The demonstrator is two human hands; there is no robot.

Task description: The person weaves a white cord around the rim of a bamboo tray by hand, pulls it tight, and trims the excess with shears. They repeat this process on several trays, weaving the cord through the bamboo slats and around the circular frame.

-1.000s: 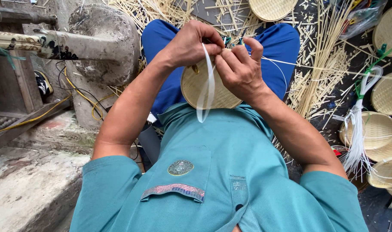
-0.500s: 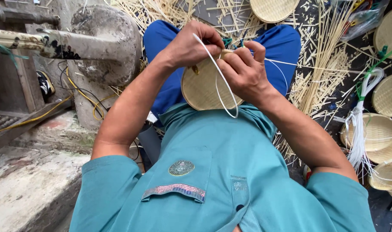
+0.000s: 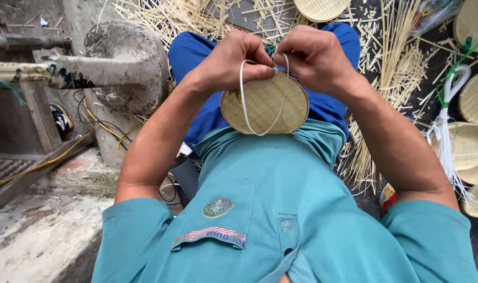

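Floor (image 3: pixel 391 57) strewn w/ pale bamboo slivers. Round woven bamboo disc (image 3: pixel 265 104) held over the lap, between both hands. Left hand (image 3: pixel 234 63) pinches disc's upper rim; right hand (image 3: pixel 315 57) grips thin white strip (image 3: pixel 243 99), looped across disc face.

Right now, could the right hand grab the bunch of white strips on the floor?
Probably yes, but the right hand is busy pinching the white strip on the round woven tray. The white bundle lies beside that arm, nothing between.
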